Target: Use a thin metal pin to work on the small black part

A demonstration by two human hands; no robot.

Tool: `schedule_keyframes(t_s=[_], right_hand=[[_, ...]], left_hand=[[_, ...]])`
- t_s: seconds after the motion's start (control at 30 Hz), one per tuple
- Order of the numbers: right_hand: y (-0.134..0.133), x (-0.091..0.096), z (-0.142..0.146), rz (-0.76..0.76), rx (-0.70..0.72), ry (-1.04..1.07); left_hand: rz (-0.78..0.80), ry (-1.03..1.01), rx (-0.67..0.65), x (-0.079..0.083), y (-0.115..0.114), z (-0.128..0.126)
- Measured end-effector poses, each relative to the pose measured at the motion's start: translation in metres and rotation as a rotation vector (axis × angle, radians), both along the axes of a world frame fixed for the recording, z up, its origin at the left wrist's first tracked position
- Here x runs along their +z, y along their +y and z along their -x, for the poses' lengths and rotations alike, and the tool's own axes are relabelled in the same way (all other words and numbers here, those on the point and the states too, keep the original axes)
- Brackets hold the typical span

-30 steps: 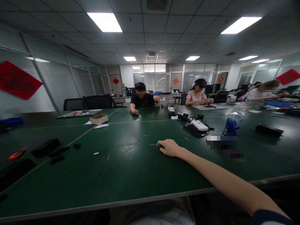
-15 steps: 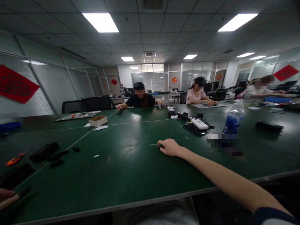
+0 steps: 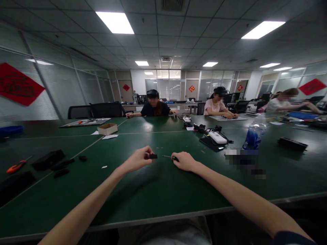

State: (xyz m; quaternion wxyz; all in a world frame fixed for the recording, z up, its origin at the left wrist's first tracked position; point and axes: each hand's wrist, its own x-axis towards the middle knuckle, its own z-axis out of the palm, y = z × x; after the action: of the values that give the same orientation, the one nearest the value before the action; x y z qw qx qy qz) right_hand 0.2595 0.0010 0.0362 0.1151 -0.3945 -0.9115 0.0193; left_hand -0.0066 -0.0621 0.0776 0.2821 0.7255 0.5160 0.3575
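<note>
Head-worn, looking forward, down at hands (image 3: 136, 160)

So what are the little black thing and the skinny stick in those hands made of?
The small black block in the left hand looks like dull plastic, with a dark, matte surface, but it's too small to be sure. The thin rod in the right hand looks like metal, being very slim, straight and pale grey.

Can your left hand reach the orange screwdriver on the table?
Probably yes, with a long stretch. The left hand holds a small black piece, and a black case lies between it and the orange-handled screwdriver, so the hand would likely pass over that case.
</note>
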Motion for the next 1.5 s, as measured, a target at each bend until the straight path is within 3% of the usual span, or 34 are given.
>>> schedule_keyframes(t_s=[0.07, 0.17, 0.27, 0.37, 0.63, 1.1, 1.23, 1.5], right_hand=[[0.001, -0.001, 0.0, -0.015, -0.013, 0.016], [0.002, -0.004, 0.0, -0.028, -0.023, 0.04], [0.003, -0.006, 0.0, -0.029, -0.017, 0.062], [0.002, -0.007, 0.0, -0.03, 0.008, 0.087], [-0.009, -0.001, 0.005, -0.053, 0.067, 0.092], [-0.015, 0.006, 0.011, -0.064, -0.124, -0.037], [-0.012, 0.004, 0.009, -0.076, -0.12, -0.053], [-0.012, 0.004, 0.008, -0.085, -0.106, -0.061]], left_hand=[[-0.051, 0.043, -0.059, -0.011, 0.024, -0.021], [-0.131, 0.047, -0.013, -0.035, 0.045, -0.033], [-0.229, 0.056, -0.029, -0.054, 0.05, -0.031], [-0.315, 0.072, -0.049, -0.062, 0.047, -0.026], [-0.346, 0.025, -0.091, -0.064, 0.045, -0.022], [-0.306, -0.009, -0.026, -0.063, 0.042, -0.023], [-0.284, -0.03, -0.09, -0.065, 0.042, -0.024], [-0.277, -0.051, -0.092, -0.064, 0.042, -0.024]])
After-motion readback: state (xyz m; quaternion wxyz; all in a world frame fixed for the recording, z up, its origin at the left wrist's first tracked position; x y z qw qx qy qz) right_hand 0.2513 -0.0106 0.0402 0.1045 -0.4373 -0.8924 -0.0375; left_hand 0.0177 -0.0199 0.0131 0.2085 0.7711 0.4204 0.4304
